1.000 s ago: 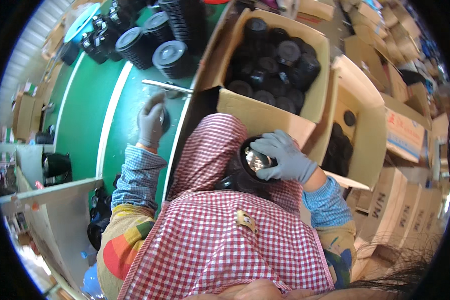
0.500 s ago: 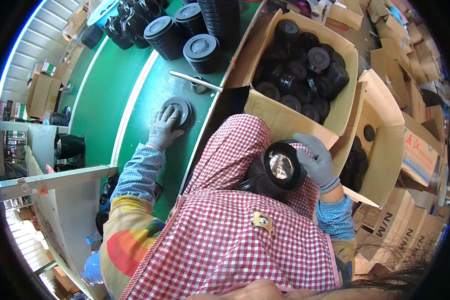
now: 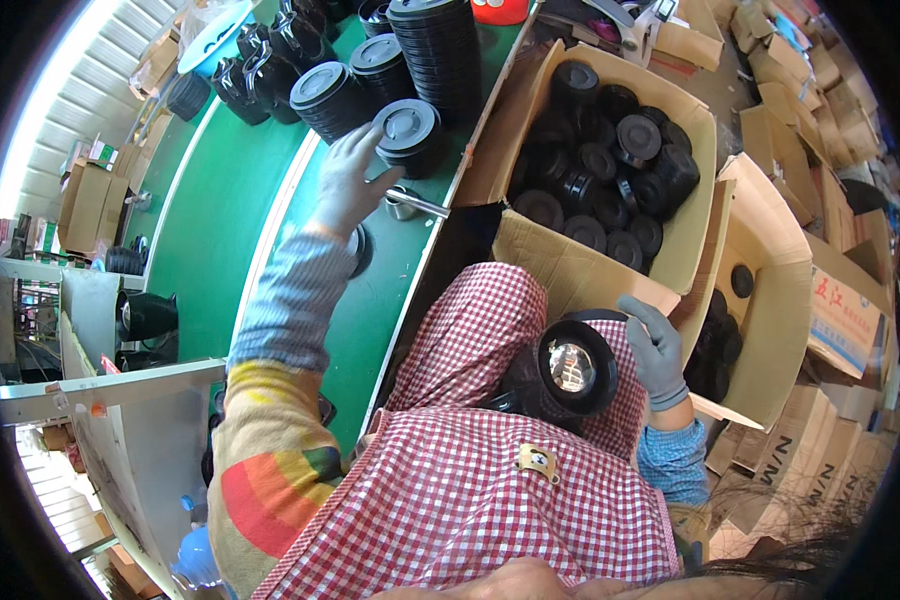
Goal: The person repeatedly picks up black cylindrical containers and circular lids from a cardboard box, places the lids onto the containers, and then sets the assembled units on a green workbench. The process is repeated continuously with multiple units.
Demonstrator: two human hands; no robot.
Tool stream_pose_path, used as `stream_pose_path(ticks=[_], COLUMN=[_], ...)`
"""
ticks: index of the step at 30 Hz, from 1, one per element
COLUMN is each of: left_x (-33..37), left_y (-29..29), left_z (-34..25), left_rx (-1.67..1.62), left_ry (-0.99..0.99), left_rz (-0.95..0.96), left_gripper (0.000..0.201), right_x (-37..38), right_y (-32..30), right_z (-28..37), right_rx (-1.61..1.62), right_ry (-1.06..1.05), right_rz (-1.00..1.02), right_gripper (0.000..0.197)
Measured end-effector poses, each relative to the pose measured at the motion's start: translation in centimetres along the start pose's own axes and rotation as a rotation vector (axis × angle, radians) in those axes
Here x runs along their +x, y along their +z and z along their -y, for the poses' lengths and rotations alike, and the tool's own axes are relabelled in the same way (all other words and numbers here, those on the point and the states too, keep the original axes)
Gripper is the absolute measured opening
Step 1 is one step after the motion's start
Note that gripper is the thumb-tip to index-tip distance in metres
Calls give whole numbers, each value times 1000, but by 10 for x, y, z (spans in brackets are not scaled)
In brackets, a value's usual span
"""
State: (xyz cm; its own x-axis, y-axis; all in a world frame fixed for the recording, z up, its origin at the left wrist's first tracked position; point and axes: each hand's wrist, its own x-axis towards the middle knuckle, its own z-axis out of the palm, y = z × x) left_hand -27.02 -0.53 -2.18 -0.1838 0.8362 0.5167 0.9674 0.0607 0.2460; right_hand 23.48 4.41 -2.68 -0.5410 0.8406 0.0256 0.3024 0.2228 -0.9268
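My left hand (image 3: 350, 185), in a grey glove, reaches over the green bench. Its fingers are spread, with the tips by the nearest stack of round black lids (image 3: 408, 130); whether they touch is unclear. Under my left wrist a black disc (image 3: 364, 250) lies mostly hidden. On my lap, against the red checked apron (image 3: 470, 480), rests a black pot-like vessel (image 3: 574, 370) with a shiny metallic inside. Gloved too, my right hand (image 3: 656, 352) is beside its right rim, fingers loosely bent and apart, holding nothing visible.
A metal rod (image 3: 428, 206) sticks out at the bench edge beside a small metal cup (image 3: 400, 204). Taller lid stacks (image 3: 435, 60) and black jugs (image 3: 270, 70) stand farther back. To the right are cartons (image 3: 610, 262) holding black round parts (image 3: 598, 160).
My left hand has left the black disc and moved up the bench to the lid stack. My right hand has moved slightly away from the vessel's rim. The view has shifted a little.
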Motion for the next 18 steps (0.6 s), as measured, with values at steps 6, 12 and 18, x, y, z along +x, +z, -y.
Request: stream_pose_path(ticks=[6,12,18], left_x=[23,35,5], left_y=[75,18,-60], left_z=[35,19,-140], left_rx=[206,-176,-1288], left_ry=[-48,37,93], left_rz=[297,-61,853], left_gripper=[76,62,71], right_x=[0,-3,37], right_y=[1,-10,13], right_z=[-3,-4,62], right_rx=[-12,-16,344], right_ry=[-40,62,-203], right_rz=[1,-117,-77], right_gripper=[31,34,56])
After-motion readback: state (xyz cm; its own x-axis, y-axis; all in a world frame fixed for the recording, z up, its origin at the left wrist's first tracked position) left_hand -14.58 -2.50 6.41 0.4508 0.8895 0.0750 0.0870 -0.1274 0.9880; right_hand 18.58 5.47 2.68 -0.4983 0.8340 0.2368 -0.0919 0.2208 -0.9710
